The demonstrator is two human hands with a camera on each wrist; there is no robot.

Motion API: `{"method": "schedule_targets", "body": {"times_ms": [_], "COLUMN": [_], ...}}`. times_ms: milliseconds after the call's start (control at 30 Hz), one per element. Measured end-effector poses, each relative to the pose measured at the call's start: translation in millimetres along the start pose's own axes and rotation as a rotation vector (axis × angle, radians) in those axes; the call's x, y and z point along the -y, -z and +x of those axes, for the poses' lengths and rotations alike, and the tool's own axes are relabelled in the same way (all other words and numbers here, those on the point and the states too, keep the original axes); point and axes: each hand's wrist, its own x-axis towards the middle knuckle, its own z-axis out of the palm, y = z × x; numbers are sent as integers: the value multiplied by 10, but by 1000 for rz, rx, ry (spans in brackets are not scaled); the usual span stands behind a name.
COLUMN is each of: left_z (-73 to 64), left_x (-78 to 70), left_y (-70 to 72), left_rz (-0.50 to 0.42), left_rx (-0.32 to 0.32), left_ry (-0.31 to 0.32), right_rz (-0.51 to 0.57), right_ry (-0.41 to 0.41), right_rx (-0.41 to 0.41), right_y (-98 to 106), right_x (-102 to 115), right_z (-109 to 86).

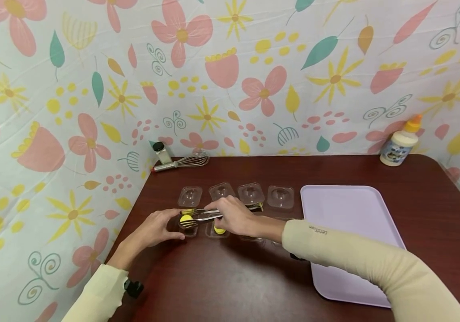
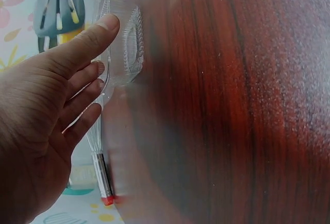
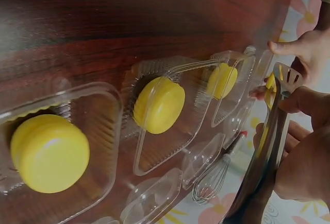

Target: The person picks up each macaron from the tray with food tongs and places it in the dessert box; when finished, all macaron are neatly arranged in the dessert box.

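Note:
My right hand (image 1: 236, 217) grips metal tongs (image 3: 265, 152) with slotted ends. Between those ends is a yellow, round, macaron-like piece (image 1: 186, 219), held above the leftmost clear plastic container (image 1: 191, 232). My left hand (image 1: 155, 230) is beside that container, thumb and fingers apart and holding nothing; the left wrist view shows the same hand (image 2: 56, 90) near the slotted tong end (image 2: 59, 10). In the right wrist view, yellow pieces sit in open containers, one nearest the camera (image 3: 50, 153), another in the middle (image 3: 159, 105) and a third farther off (image 3: 222, 81).
Domed clear lids (image 1: 280, 197) stand in a row behind the containers. A lilac tray (image 1: 347, 197) lies to the right. At the back left are a whisk (image 1: 191, 160) and a black-capped jar (image 1: 162, 153); a white bottle with an orange tip (image 1: 400, 145) stands at the back right.

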Motion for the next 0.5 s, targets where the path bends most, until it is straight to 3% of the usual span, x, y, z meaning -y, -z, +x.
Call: {"method": "schedule_targets", "body": {"times_ms": [200,500], "left_z": [12,6], "left_x": [9,8], "left_y": [-3,3], "left_rz": [-6,-27], "left_rx": [9,11], "left_ry": [-3,-2], "right_rz": [10,0], "right_ry": [-55,-63], "right_rx": [49,68], "right_y": [-42,-109], "right_x": [-2,5], "right_z": [53,128]}}
